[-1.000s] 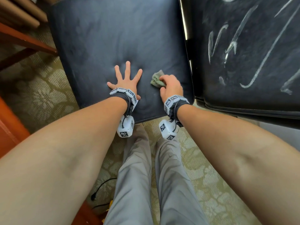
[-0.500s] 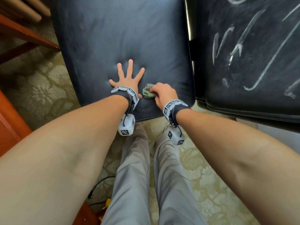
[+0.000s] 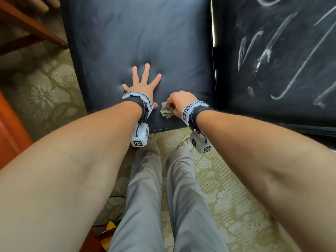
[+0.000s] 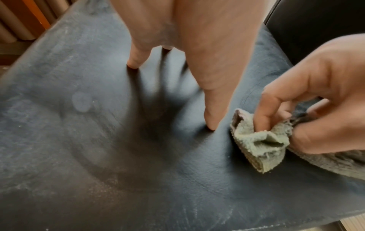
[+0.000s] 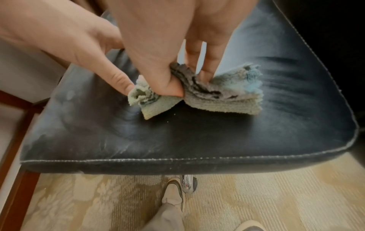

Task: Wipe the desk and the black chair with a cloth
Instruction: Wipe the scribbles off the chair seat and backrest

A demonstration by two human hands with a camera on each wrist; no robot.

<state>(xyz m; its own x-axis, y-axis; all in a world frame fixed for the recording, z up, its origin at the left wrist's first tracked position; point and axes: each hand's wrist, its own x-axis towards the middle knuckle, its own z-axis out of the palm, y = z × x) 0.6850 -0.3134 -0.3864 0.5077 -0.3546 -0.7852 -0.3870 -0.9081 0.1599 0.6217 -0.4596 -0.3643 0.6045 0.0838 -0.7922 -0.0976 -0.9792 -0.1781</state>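
The left hand (image 3: 143, 86) lies flat on the seat of the black chair (image 3: 138, 39), fingers spread and straight, palm pressed into the cushion so the leather dimples around it. It holds nothing. In the left wrist view two of its fingertips (image 4: 212, 123) dig into the dark surface.

Just to its right, near the front edge of the seat, the right hand (image 3: 180, 102) grips the cloth (image 3: 166, 111). The cloth is a small grey-green towel, folded into several layers and bunched. In the right wrist view the thumb and curled fingers (image 5: 209, 68) pinch it from above, while its lower folds rest on the leather (image 5: 197, 132). One corner of the cloth (image 4: 262, 140) sticks out to the left, close to the left hand's nearest fingertip but apparently not touching it, though the blur makes that hard to judge.

The seat shows pale dusty smears, heavier toward its left and far parts, and a stitched seam (image 5: 177, 159) along the near edge. To the right stands another dark surface (image 3: 272, 60) with white streaks drawn across it. Below the seat is a patterned beige carpet (image 3: 236, 206), with the person's grey trousers (image 3: 145, 197) and a light shoe (image 5: 173, 193). Reddish wooden furniture (image 3: 27, 24) stands at the far left.
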